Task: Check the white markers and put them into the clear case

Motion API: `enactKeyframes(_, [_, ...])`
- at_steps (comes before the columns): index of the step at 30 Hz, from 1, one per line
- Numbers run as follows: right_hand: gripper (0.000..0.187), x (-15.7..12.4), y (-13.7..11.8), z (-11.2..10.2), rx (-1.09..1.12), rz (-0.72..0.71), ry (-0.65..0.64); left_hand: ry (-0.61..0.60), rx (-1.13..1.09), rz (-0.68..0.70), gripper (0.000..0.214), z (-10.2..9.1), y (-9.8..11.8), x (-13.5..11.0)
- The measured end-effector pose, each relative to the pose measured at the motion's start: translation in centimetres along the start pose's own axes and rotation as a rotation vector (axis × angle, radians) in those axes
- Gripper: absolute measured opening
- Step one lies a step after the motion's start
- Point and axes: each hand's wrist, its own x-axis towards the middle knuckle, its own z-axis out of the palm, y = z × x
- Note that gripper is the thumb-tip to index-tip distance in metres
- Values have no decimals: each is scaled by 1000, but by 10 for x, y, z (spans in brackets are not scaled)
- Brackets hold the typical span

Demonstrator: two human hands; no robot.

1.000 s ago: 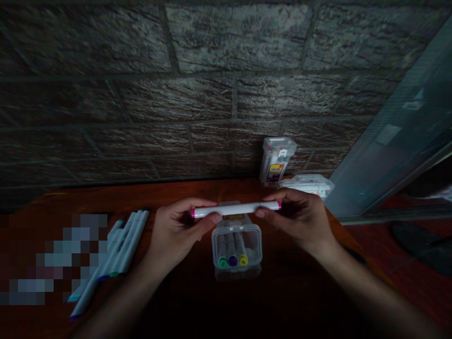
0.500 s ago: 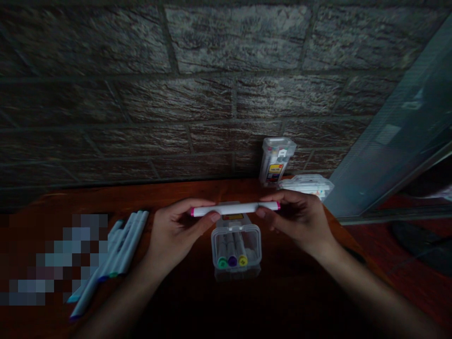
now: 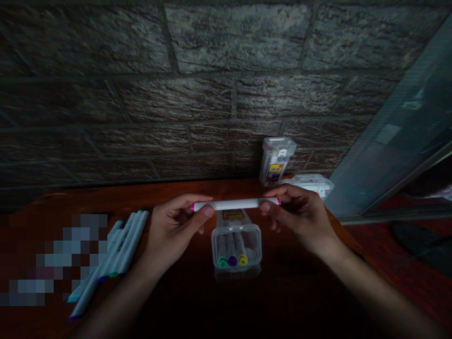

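A white marker (image 3: 236, 204) with pink ends is held level between my two hands, above the table. My left hand (image 3: 176, 230) pinches its left end between thumb and fingers. At the other end, my right hand (image 3: 300, 216) grips it the same way. Below and behind the marker lies a clear plastic case (image 3: 259, 249), its open end facing me. Inside the case are a green-ended marker (image 3: 222, 262), a purple-ended marker (image 3: 232, 260) and a yellow-ended marker (image 3: 243, 259).
Several loose white markers (image 3: 122, 247) lie on the wooden table (image 3: 106, 195) to the left, beside a pixelated patch. At the back right, an upright clear marker case (image 3: 277, 160) stands against the brick wall (image 3: 201, 99), with another clear case (image 3: 314, 182) lying beside it.
Both hands have raised the pink-ended marker very slightly, and more of the case's label shows beneath it. My left thumb has shifted a little toward the left end.
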Motion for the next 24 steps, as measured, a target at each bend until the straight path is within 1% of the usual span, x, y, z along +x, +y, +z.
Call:
enactKeyframes(4, [20,1,-1,-2,55,18,-27,-15,-193,-45,19,-1,-3,0])
enactKeyframes(7, [18,1,-2,-4,91,31,-43,-36,-306,-80,18,-1,-1,1])
enactKeyframes(13, [16,1,-4,-6,165,32,-42,-28,-406,-94,19,0,7,3])
enactKeyframes(16, [16,1,-6,-6,204,52,-55,-19,-454,-104,21,1,7,3])
enactKeyframes(24, [20,2,-12,-7,265,103,-70,-42,-529,-130,24,-2,7,4])
